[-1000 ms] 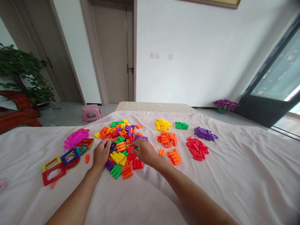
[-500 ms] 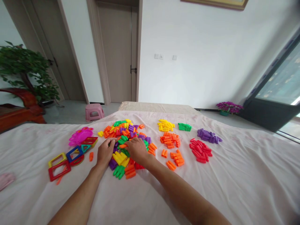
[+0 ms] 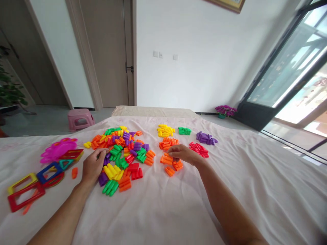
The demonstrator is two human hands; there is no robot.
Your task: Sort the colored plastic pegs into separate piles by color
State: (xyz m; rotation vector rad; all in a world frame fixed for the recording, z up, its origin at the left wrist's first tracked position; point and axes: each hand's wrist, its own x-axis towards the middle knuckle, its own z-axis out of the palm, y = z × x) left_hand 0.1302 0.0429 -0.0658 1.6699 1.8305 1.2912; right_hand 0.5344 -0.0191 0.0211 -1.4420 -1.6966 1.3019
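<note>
My right hand (image 3: 184, 153) is over the orange plastic toy blocks (image 3: 169, 170) to the right of the mixed pile. Its thumb and fingers are drawn together at the orange pieces; anything between them is hidden. My left hand (image 3: 94, 165) rests at the left edge of the mixed pile of toy blocks (image 3: 122, 163), its fingers curled beside purple pieces (image 3: 103, 179). What it may hold does not show. That pile mixes orange, green, yellow, red and purple finger-shaped pieces, some joined side by side.
Sorted groups lie at the right: yellow blocks (image 3: 165, 130), green blocks (image 3: 184, 131), purple blocks (image 3: 206, 138) and red blocks (image 3: 199, 149). On the left are a magenta flower-shaped tray (image 3: 57, 150) and magnetic frame tiles (image 3: 27, 197). A pink stool (image 3: 81, 119) stands beyond the cloth-covered surface (image 3: 168, 211).
My right hand has moved right, from the mixed pile to the orange blocks. My left hand stays at the pile's left edge. The view has turned to the right.
</note>
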